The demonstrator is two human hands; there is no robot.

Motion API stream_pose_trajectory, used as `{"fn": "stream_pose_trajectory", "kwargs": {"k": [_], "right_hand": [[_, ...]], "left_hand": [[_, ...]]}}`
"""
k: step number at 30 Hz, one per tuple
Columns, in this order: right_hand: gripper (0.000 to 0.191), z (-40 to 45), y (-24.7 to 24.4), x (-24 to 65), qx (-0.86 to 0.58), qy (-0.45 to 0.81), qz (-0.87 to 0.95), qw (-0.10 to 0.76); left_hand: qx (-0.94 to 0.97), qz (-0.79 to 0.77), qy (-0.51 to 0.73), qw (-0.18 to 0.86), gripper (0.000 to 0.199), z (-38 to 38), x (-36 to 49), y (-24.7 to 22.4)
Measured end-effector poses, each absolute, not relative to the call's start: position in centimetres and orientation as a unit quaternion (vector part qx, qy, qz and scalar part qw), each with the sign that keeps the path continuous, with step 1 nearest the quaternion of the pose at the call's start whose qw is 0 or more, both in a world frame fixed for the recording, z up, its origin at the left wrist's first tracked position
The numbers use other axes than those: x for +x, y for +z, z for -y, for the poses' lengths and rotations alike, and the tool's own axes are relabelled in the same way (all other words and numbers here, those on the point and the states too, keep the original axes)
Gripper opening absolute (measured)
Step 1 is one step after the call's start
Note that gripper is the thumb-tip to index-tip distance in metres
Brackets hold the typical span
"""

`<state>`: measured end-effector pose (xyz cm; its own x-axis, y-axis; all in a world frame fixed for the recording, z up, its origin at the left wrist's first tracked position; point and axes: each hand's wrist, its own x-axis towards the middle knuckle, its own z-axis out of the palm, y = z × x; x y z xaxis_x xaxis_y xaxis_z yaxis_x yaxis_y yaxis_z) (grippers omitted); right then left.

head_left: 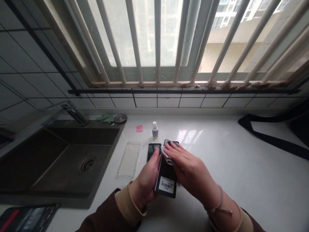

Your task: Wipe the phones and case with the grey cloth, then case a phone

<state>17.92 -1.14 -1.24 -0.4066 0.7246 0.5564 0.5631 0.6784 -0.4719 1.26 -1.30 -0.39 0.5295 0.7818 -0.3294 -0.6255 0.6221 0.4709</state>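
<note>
My left hand [149,180] grips a dark smartphone [166,172] by its left side, back facing up. A white barcode label [166,185] is stuck near the phone's lower end. Over the upper part of that phone, my right hand [187,161] presses a folded pale cloth [169,160], its fingers closed on it. Another dark phone [152,151] lies on the counter behind my left thumb, partly covered. A further dark object with a dark edge peeks out beyond my right fingers, mostly hidden. To the left lies a clear phone case [129,160].
A small white spray bottle [154,130] stands behind the phones, near a pink sticky note [139,129]. The sink [106,180] with its faucet [74,112] is at left, a green cloth [106,118] and metal strainer [120,118] behind it. A black strap [263,137] lies right.
</note>
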Motion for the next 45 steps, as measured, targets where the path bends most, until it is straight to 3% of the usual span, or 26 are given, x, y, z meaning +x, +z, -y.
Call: {"fn": "stream_pose_trajectory", "kwargs": {"k": [11,14,24,29,36,41,45], "right_hand": [[0.045,2.8,0.5,17.3,-0.231,0.223,0.906,0.276],[0.048,3.2,0.8,17.2,-0.217,0.217,0.914,0.264],[0.04,1.8,0.0,18.8,-0.24,0.112,0.901,0.344],[0.033,1.3,0.3,19.6,-0.258,0.076,0.909,0.319],[0.025,0.9,0.4,20.5,-0.431,0.041,0.811,0.394],[0.022,0.0,0.6,20.9,-0.584,0.142,0.707,0.374],[0.03,-1.5,-0.3,21.5,-0.6,0.387,0.562,0.418]], "left_hand": [[0.086,-0.361,0.451,0.812,0.083,0.0,-0.2,0.2],[0.065,-0.357,0.475,0.802,0.079,-0.3,-0.5,-0.1],[0.049,-0.33,0.511,0.792,0.07,-1.0,-0.9,0.0],[0.042,-0.333,0.531,0.778,0.064,-1.1,-1.0,0.2],[0.06,-0.322,0.55,0.768,0.065,-0.9,-1.0,0.7],[0.113,-0.34,0.528,0.77,0.067,-0.4,-0.7,1.1],[0.136,-0.34,0.503,0.783,0.068,0.1,-0.5,1.6]]}}
